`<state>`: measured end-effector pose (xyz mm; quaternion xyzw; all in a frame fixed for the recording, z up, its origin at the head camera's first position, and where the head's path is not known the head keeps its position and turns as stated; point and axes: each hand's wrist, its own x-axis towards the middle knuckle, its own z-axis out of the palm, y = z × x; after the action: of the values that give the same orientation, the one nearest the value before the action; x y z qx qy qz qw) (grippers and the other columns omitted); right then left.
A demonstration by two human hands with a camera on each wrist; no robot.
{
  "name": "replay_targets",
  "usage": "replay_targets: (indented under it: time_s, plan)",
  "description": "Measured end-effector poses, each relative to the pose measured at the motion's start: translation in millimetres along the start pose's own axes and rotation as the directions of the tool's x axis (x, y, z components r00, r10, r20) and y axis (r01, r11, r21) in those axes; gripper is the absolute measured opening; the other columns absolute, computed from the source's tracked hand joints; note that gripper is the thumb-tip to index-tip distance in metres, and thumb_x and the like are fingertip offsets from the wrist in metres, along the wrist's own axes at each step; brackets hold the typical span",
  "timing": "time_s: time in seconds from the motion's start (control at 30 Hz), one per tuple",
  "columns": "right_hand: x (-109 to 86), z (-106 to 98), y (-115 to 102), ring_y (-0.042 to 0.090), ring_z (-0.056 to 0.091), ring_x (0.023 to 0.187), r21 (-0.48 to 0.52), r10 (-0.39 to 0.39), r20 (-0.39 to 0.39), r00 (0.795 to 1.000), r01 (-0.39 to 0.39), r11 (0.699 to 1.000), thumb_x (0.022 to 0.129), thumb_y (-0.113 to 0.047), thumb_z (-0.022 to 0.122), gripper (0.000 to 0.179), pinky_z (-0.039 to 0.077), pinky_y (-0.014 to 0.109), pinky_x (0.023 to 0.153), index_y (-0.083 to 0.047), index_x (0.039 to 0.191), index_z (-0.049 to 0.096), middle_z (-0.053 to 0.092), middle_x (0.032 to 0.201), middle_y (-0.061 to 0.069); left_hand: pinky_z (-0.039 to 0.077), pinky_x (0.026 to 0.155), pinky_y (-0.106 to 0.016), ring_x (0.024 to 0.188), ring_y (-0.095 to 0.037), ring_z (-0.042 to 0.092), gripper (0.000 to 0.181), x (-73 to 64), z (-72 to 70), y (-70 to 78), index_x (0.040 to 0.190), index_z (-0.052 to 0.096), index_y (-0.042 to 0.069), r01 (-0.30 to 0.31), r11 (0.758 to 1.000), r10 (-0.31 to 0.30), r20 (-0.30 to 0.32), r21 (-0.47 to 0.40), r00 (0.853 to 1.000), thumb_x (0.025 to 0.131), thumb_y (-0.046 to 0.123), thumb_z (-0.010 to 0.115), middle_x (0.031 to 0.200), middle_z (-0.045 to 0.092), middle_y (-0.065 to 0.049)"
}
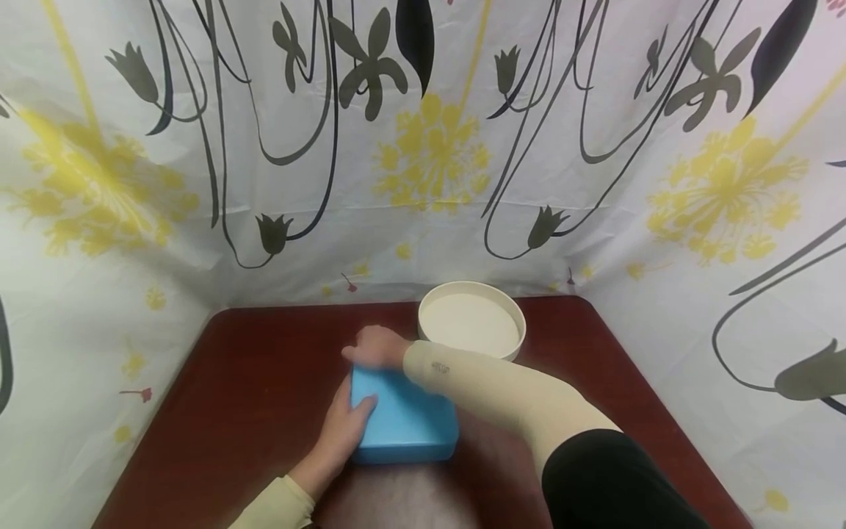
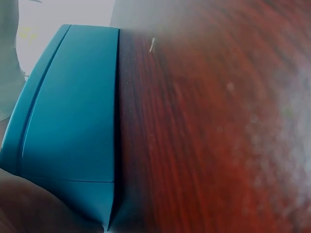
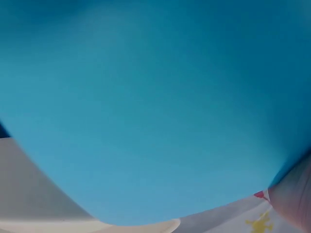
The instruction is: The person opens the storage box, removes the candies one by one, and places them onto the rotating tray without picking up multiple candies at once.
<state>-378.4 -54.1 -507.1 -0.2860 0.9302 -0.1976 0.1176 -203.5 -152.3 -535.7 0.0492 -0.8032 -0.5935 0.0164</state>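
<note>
A blue lidded box sits on the dark red table near its middle. My left hand grips the box's left side, thumb lying on the top. At the far left corner my right hand holds the lid's edge; its fingertips are hidden behind the box. The left wrist view shows the lid seated on the body, with a thin seam below it. Close up in the right wrist view, the blue lid top fills most of the frame, with part of a finger at its edge.
A round cream tray stands at the table's back edge, right of centre, partly behind the right forearm. Patterned white curtains enclose the table at the back and both sides.
</note>
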Motion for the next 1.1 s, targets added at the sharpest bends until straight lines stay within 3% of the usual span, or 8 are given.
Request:
replay_targets:
  time_s: [0.33, 0.6, 0.8, 0.97, 1.1]
  plan:
    - [-3.4, -6.0, -1.8, 0.021, 0.062, 0.066, -0.01, -0.002, 0.011, 1.0, 0.002, 1.0, 0.107, -0.049, 0.058, 0.048, 0.05, 0.039, 0.065, -0.014, 0.077, 0.07, 0.062, 0.07, 0.003, 0.024, 0.128, -0.068, 0.16, -0.045, 0.032, 0.079, 2.6, 0.9, 0.2, 0.176, 0.019, 0.005, 0.012, 1.0, -0.012, 0.013, -0.007, 1.0, 0.112, 0.028, 0.06, 0.177, 0.027, -0.027]
    - [-5.5, -1.6, -1.8, 0.019, 0.068, 0.081, -0.057, 0.016, 0.011, 1.0, -0.015, 0.998, 0.106, -0.054, 0.06, 0.046, 0.059, 0.04, 0.077, -0.011, 0.109, 0.078, 0.074, 0.094, 0.003, 0.024, 0.127, -0.07, 0.161, -0.049, 0.03, 0.082, 2.2, 0.4, 0.7, 0.175, 0.015, 0.002, 0.043, 0.999, -0.043, 0.036, 0.001, 0.998, 0.113, 0.03, 0.06, 0.177, 0.024, -0.029]
    - [-5.3, 1.8, -2.6, 0.019, 0.07, 0.095, -0.116, 0.027, 0.034, 0.999, -0.022, 0.993, 0.106, -0.054, 0.062, 0.055, 0.061, 0.042, 0.087, -0.008, 0.135, 0.071, 0.076, 0.117, 0.006, 0.024, 0.127, -0.069, 0.16, -0.05, 0.029, 0.083, 6.1, 0.2, -5.2, 0.174, 0.02, -0.001, 0.038, 0.999, -0.038, 0.012, 0.015, 0.999, 0.111, 0.033, 0.062, 0.176, 0.027, -0.031]
    - [-9.7, -10.2, -0.8, 0.017, 0.065, 0.09, -0.166, -0.021, 0.007, 1.0, 0.022, 0.986, 0.106, -0.055, 0.062, 0.048, 0.059, 0.038, 0.08, -0.01, 0.124, 0.066, 0.067, 0.104, 0.003, 0.033, 0.123, -0.068, 0.156, -0.05, 0.036, 0.083, 12.8, 1.8, -11.1, 0.171, 0.028, -0.003, 0.001, 0.998, 0.002, -0.044, 0.067, 0.999, 0.109, 0.039, 0.062, 0.171, 0.036, -0.032]
    - [-30.7, -35.9, 1.8, 0.017, 0.06, 0.087, -0.186, -0.092, -0.056, 0.994, 0.08, 0.979, 0.107, -0.05, 0.064, 0.038, 0.055, 0.036, 0.077, -0.012, 0.112, 0.063, 0.06, 0.097, 0.003, 0.033, 0.124, -0.068, 0.156, -0.051, 0.037, 0.076, 12.2, -2.6, -2.4, 0.169, 0.031, -0.005, 0.026, 0.999, -0.025, -0.046, 0.025, 0.999, 0.109, 0.03, 0.062, 0.171, 0.036, -0.033]
